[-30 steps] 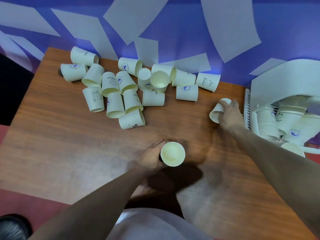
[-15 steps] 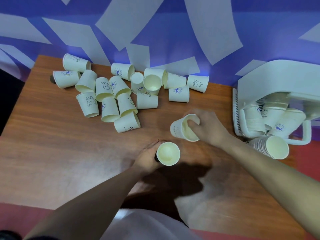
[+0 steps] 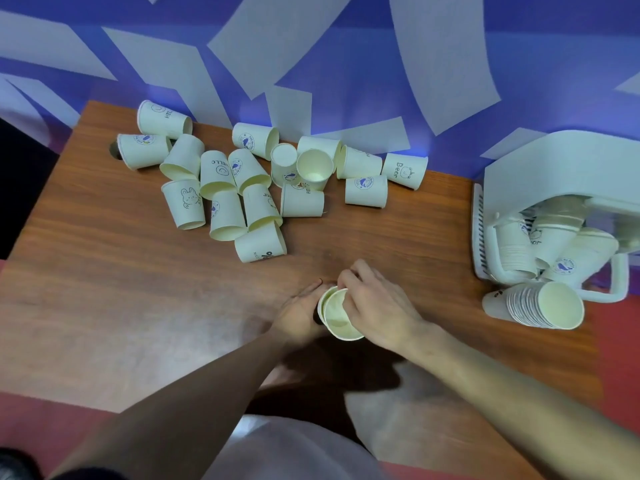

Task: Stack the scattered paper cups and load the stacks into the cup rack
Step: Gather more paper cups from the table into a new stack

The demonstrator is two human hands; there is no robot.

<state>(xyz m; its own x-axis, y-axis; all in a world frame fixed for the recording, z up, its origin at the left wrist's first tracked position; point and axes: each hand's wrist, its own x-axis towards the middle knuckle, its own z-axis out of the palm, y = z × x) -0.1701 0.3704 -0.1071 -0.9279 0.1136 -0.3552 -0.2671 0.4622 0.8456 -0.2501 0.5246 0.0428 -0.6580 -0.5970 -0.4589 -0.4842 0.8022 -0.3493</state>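
Cream paper cups (image 3: 221,188) lie scattered over the far left and middle of the wooden surface (image 3: 104,289), most on their sides and touching one another, some printed with "HELLO", a rabbit or a blue emblem. One cup (image 3: 314,168) in the cluster stands with its mouth up, and another marked "Bear" (image 3: 404,170) lies at the right end of the group, close to the purple wall with pale patches (image 3: 346,46).

Near the front middle of the surface, the left hand (image 3: 298,313) curls its fingers round the outer cup (image 3: 322,304) from the left. The right hand (image 3: 377,306) pinches the rim of the inner cup (image 3: 341,318), which sits tilted inside the outer one, not fully seated.

At the right edge stands the white cup rack (image 3: 554,168), with several stacks of cups (image 3: 540,244) hanging in it at a slant. Just in front of the rack a stack (image 3: 540,304) lies on its side on the surface, mouth toward the camera.
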